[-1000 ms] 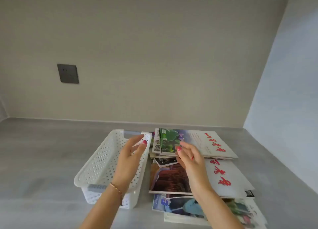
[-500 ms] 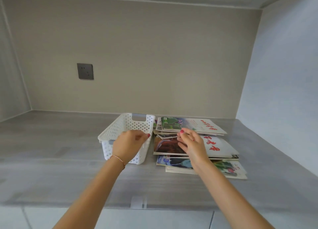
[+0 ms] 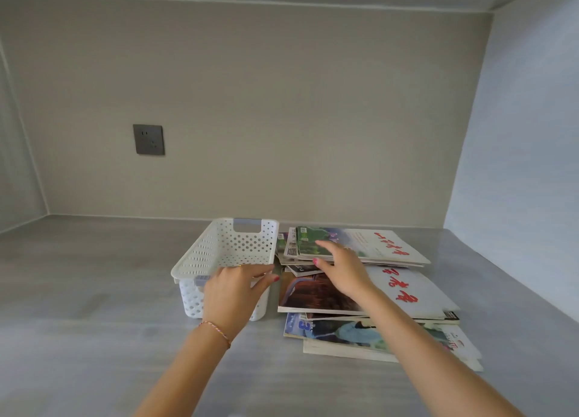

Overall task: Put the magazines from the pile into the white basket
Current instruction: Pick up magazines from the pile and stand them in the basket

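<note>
A white perforated basket (image 3: 200, 253) with grey handles stands on the grey counter, nothing visible inside it. Right beside it lies a spread pile of magazines (image 3: 407, 294), several with white covers and red characters. My left hand (image 3: 233, 294) rests on the basket's near right rim, fingers extended along it. My right hand (image 3: 343, 267) lies flat on the pile, fingers spread over the green-covered top magazine (image 3: 308, 239) at the back. That hand grips nothing.
A grey wall socket (image 3: 149, 139) sits on the back wall. A side wall (image 3: 517, 165) closes the counter on the right, close to the pile. Bare grey counter (image 3: 87, 291) stretches to the left of the basket.
The view has drawn closer to the counter. My right hand has opened and slid back onto the green-covered magazine. My left hand's fingers have stretched out along the basket rim.
</note>
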